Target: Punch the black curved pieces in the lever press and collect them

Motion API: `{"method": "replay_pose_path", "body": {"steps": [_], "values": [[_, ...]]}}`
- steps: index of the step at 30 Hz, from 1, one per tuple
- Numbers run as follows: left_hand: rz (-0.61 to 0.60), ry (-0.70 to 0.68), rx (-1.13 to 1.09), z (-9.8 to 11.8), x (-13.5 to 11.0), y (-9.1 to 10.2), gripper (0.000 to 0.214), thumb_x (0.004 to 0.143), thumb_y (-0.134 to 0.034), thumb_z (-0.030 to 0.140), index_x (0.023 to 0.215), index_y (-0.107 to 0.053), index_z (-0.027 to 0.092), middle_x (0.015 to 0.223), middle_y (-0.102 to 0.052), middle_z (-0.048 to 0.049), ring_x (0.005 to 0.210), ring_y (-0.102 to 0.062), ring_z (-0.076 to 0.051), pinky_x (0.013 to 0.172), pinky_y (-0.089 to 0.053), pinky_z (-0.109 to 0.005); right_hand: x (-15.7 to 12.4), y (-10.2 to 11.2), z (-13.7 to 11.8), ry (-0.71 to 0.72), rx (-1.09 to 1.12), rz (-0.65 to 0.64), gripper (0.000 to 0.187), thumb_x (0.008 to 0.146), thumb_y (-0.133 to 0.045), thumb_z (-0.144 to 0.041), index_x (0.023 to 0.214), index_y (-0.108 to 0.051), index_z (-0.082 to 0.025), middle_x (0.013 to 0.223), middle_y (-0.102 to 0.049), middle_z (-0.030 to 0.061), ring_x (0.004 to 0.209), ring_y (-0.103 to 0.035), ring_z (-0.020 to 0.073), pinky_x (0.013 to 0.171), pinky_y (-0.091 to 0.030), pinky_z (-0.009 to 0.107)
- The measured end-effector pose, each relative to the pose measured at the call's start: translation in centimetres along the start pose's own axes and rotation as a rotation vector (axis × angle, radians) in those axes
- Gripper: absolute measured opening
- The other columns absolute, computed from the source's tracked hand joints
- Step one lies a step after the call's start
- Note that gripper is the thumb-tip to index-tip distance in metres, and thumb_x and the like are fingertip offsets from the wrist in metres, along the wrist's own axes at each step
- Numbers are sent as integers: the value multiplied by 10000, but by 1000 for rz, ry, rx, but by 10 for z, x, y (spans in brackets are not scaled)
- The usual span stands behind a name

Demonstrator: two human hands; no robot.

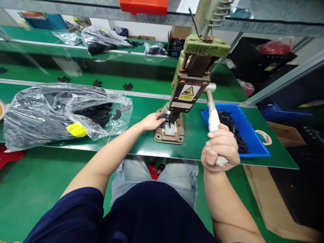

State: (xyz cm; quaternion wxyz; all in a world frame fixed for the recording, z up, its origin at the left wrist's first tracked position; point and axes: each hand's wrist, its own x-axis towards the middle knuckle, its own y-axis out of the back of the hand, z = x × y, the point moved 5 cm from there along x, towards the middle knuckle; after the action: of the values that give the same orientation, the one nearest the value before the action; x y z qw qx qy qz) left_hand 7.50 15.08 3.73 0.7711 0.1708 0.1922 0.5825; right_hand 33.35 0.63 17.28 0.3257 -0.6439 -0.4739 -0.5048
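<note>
My right hand (pixel 221 148) is wrapped round the wrapped lever handle (pixel 214 118) of a green hand press (pixel 206 47). At the press base (pixel 158 136), my left hand (pixel 152 121) pinches dark curved plastic pieces (pixel 163 116) beside the ram (pixel 174 111). How many pieces are between the fingers I cannot tell. Below the ram a small metal plate (pixel 170 130) lies on the base. To the left, a clear plastic bag (pixel 45 114) full of black curved pieces lies with its mouth towards the press.
A blue bin (pixel 253 148) with black pieces stands right of the press, a tape roll (pixel 264 137) by its edge. Loose black pieces (pixel 128 86) lie along the conveyor behind. A metal shelf (pixel 96 11) with a red bin (pixel 143 6) crosses overhead.
</note>
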Motion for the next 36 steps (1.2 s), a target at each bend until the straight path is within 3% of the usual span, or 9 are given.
{"method": "replay_pose_path", "body": {"steps": [3,11,19,24,25,27,31,34,36], "values": [[-16,32,-9,1,0,0,332,950,-747,444,1145,-747,176,933,-796,-70,798,-761,-227,771,-604,-314,0,0,0,-2,0,1,213,870,-672,-321,710,-557,-240,682,-611,-59,783,-701,177,1038,-581,600],[-149,186,-194,3,7,-2,315,899,-842,398,1068,-712,167,831,-762,-56,582,-708,-153,545,-546,-255,-3,-2,1,-25,-13,73,288,890,-672,-388,675,-539,-248,638,-566,-60,745,-681,172,995,-582,576],[-279,452,-369,1,13,-4,297,859,-896,334,1003,-701,162,751,-760,-65,594,-753,-171,551,-587,-234,-5,-2,2,-16,-11,72,334,906,-685,-413,661,-529,-248,635,-562,-63,739,-680,164,986,-585,546],[-238,493,-460,2,7,-6,326,868,-896,335,1070,-709,159,687,-737,-48,530,-725,-147,517,-566,-197,25,-6,0,36,77,147,267,910,-717,-444,773,-594,-251,639,-555,-64,692,-673,151,902,-613,502],[-230,497,-462,2,5,-7,315,888,-879,338,1079,-707,157,683,-737,-49,518,-718,-143,510,-562,-193,41,-7,0,57,120,183,223,907,-729,-457,871,-636,-257,683,-582,-60,702,-675,146,869,-621,477],[-211,505,-457,4,0,-8,294,924,-844,340,1105,-705,154,689,-741,-49,491,-699,-129,496,-552,-183,78,-12,3,72,174,213,332,906,-732,-516,1114,-660,-267,897,-666,-24,826,-712,151,875,-639,443],[-174,498,-480,8,-4,-11,261,948,-817,315,1105,-702,142,737,-755,-51,503,-700,-115,500,-551,-165,139,-28,20,-90,168,40,574,969,-612,-643,1382,-579,-247,1363,-601,66,1238,-699,209,1154,-561,481],[-170,477,-506,10,-6,-10,208,965,-791,297,1065,-695,142,734,-752,-46,513,-699,-109,505,-555,-160,129,-32,35,-137,196,-68,792,970,-592,-670,1569,-401,-189,1506,-545,132,1427,-605,295,1261,-447,589],[-170,438,-534,12,-12,-6,192,970,-783,300,1028,-685,145,740,-754,-48,512,-690,-104,504,-558,-164,94,-22,48,-194,163,20,835,919,-660,-674,1559,-406,-203,1570,-490,150,1492,-543,306,1292,-411,579]]}}
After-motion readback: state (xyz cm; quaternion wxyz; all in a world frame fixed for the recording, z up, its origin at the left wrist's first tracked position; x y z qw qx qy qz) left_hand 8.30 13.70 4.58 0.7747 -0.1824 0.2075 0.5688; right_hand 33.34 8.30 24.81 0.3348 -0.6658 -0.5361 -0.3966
